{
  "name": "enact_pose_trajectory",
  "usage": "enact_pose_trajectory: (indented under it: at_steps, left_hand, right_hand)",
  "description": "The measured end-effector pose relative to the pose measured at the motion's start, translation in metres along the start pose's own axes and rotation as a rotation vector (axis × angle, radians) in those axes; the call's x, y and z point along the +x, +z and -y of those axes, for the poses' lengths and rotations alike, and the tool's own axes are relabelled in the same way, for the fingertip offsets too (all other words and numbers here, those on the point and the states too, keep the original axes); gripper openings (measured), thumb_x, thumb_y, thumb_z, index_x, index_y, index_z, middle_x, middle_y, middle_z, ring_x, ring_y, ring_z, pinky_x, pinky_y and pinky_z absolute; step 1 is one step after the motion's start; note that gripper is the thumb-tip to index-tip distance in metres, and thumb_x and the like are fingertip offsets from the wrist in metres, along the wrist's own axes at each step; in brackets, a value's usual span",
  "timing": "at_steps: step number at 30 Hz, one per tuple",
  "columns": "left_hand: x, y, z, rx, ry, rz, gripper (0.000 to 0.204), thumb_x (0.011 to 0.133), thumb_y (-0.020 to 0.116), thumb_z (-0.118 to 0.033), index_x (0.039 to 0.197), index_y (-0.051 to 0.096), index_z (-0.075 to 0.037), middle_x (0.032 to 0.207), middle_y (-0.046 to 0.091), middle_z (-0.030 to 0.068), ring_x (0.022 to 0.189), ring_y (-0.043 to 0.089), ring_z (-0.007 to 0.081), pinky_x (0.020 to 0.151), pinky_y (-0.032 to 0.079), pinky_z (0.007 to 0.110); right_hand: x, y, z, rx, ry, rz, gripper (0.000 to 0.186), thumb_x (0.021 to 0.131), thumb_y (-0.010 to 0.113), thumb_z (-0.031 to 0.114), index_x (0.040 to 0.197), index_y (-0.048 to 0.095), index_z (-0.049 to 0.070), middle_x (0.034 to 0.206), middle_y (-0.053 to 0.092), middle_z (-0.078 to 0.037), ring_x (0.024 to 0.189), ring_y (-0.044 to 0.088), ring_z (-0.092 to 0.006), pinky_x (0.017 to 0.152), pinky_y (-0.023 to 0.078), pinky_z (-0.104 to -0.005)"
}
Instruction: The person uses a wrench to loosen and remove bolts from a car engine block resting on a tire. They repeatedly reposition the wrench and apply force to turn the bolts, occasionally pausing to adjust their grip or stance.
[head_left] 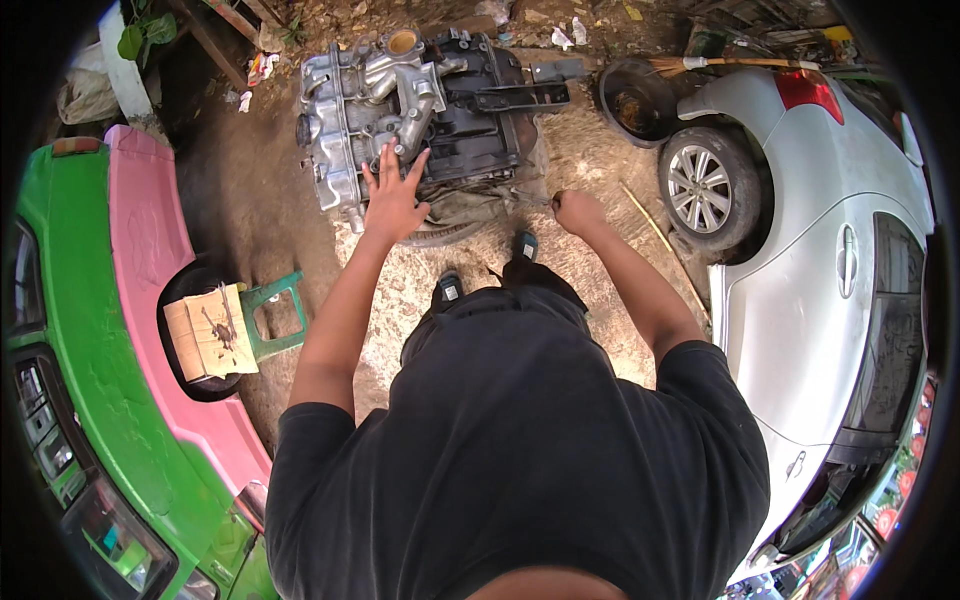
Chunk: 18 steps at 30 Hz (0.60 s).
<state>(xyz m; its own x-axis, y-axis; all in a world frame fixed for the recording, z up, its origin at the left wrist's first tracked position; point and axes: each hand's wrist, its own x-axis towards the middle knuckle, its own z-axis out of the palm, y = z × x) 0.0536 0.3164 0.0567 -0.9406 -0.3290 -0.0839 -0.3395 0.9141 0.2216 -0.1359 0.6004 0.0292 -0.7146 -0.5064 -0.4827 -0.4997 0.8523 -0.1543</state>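
Note:
In front of my feet a car engine [340, 130] lies on the ground, with a silver intake manifold [413, 105] and a black cover [480, 140]. My left hand [397, 200] is open, its fingers spread at the engine's near side below the manifold. Whether the fingertips touch the metal I cannot tell. My right hand [578, 212] is closed, off the engine's near right corner. What it holds, if anything, is too small to make out. Under the engine's near edge are a grey cloth [470, 207] and part of a tyre [445, 236].
A silver car [830, 260] with a rear wheel [710, 188] stands on the right, a black basin [637, 100] beyond it. On the left are a green and pink vehicle [145, 210], a green stool [275, 310] and a stained cardboard sheet [195, 335]. A thin stick [665, 240] lies right.

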Motion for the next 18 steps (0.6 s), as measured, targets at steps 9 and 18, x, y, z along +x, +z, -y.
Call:
enact_pose_trajectory:
  at_steps: [9, 18]
  left_hand:
    - [-0.003, -0.003, 0.002, -0.042, 0.018, -0.007, 0.095, 0.079, 0.069, -0.030, 0.157, 0.015, -0.030, 0.162, -0.003, 0.0223, 0.151, -0.003, 0.0340, 0.117, 0.000, 0.062]
    - [-0.006, -0.004, 0.007, -0.115, 0.046, -0.043, 0.094, 0.077, 0.069, -0.028, 0.157, 0.017, -0.026, 0.162, -0.002, 0.0205, 0.151, -0.002, 0.0333, 0.118, -0.001, 0.060]
  right_hand:
    - [0.010, -0.018, 0.020, -0.052, 0.036, -0.020, 0.031, 0.088, 0.054, 0.024, 0.100, 0.072, 0.002, 0.104, 0.070, -0.022, 0.100, 0.067, -0.0377, 0.085, 0.054, -0.0466]
    - [0.010, -0.019, 0.041, -0.140, 0.039, -0.078, 0.028, 0.083, 0.055, 0.016, 0.098, 0.073, 0.002, 0.106, 0.070, -0.021, 0.101, 0.068, -0.0361, 0.085, 0.055, -0.0443]
